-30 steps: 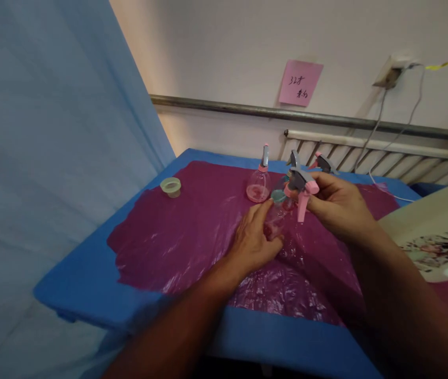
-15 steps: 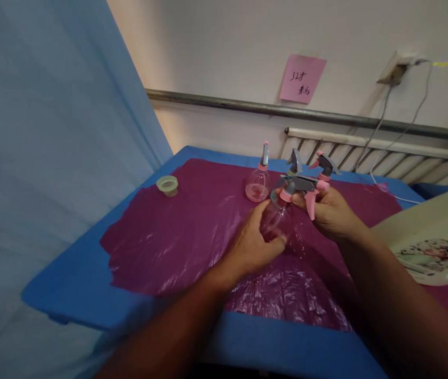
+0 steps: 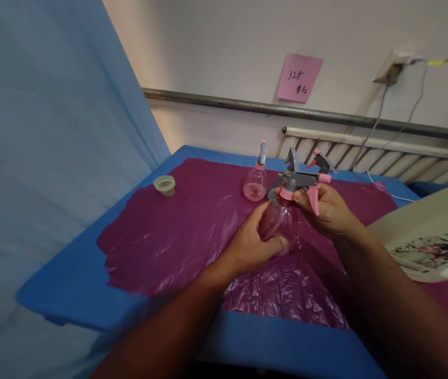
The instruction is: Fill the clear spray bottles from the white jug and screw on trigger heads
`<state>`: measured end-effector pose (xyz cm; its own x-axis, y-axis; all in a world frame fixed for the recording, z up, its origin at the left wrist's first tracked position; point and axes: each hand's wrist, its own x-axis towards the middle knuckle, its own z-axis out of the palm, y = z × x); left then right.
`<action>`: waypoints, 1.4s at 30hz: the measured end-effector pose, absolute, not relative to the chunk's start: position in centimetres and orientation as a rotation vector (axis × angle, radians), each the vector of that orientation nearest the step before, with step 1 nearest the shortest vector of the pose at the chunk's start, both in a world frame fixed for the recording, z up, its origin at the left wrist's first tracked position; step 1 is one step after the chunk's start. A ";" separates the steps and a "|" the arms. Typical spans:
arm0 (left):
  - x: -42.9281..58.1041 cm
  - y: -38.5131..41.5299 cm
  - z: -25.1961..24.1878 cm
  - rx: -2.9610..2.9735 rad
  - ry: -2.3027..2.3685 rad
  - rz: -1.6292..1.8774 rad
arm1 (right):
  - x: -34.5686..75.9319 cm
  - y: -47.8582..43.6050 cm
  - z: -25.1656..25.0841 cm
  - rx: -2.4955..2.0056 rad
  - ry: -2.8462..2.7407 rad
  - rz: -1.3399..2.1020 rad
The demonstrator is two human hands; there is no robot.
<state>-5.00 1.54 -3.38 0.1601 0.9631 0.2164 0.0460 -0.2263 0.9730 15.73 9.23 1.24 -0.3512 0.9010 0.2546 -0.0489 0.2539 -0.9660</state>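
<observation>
A clear spray bottle [image 3: 281,218] with a pink collar and a grey and pink trigger head stands nearly upright between my hands. My left hand [image 3: 249,239] is wrapped round its body, thumb in front. At the neck, my right hand [image 3: 324,208] grips the pink collar with thumb and fingers, beside the pink trigger; some of its fingers are hidden behind the bottle. Just behind to the left stands another spray bottle [image 3: 255,184] holding some pink liquid. Two more trigger heads, one grey [image 3: 292,159] and one grey and pink [image 3: 324,161], show behind my right hand, their bottles mostly hidden.
A pale green cup [image 3: 165,184] stands at the left on the purple plastic sheet [image 3: 168,237] over the blue table [image 3: 73,279]. A large pale jug [image 3: 432,237] is at the right. Blue curtain [image 3: 50,131] hangs left; a radiator [image 3: 350,145] runs behind.
The trigger head on the held bottle has turned slightly, its nozzle and trigger shifting. Both hands keep hold of the bottle. The whole view has shifted a little.
</observation>
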 end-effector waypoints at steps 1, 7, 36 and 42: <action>-5.0 1.5 -3.3 1.454 0.980 1.217 | 15.8 9.3 1.2 -0.810 -1.579 1.263; -5.4 1.5 -2.5 1.198 0.715 1.115 | 16.4 9.8 0.7 -0.757 -1.559 1.286; -5.5 0.9 -3.3 1.776 1.031 1.152 | 12.9 9.0 -0.6 -0.707 -1.163 1.570; -5.5 1.4 -3.9 1.880 1.006 1.156 | 12.1 8.6 -1.0 -0.711 -1.146 1.589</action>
<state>-5.53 1.40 -3.90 0.2995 0.8769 0.3759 0.2516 -0.4527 0.8554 12.07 8.63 -1.03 -0.3181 0.9436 0.0913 -0.3844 -0.0403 -0.9223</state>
